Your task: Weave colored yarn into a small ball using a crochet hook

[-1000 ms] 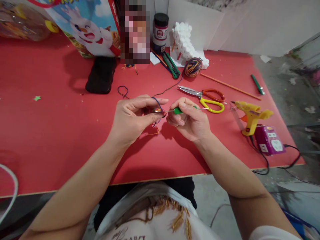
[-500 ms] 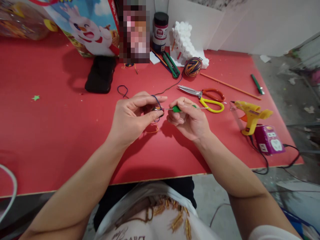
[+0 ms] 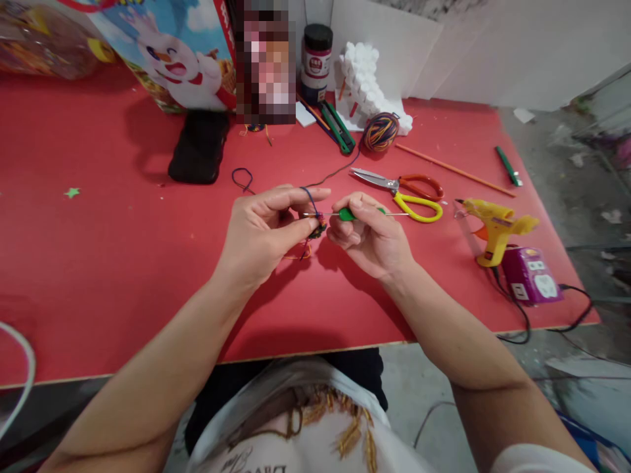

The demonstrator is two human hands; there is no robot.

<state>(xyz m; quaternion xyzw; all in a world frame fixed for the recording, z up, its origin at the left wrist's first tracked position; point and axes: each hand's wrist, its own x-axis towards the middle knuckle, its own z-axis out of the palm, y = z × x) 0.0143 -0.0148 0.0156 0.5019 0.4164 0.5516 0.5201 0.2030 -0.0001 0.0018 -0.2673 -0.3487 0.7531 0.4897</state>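
Between thumb and fingers, my left hand (image 3: 263,226) pinches a small multicoloured crochet piece (image 3: 319,228). Dark blue yarn (image 3: 309,196) runs over its raised index finger down to the piece. My right hand (image 3: 372,230) grips a crochet hook (image 3: 347,215) by its green handle, with the thin metal shaft pointing left. The hook's tip lies at the upper edge of the piece, by the blue strand. A loose orange yarn end hangs below the left fingers. From the ball of multicoloured yarn (image 3: 380,133) a strand leads toward my left hand.
Scissors (image 3: 398,186) with red and yellow handles lie beyond my right hand. A yellow glue gun (image 3: 495,226) and purple power socket (image 3: 532,276) stand at the right. A black phone (image 3: 200,146), a green cutter (image 3: 337,126) and a dark-lidded jar (image 3: 316,62) are farther back.
The crochet piece has turned in my left fingers, and more of its lower edge shows. The hook's shaft now passes above it, slightly farther left. Both hands stay nearly in place.
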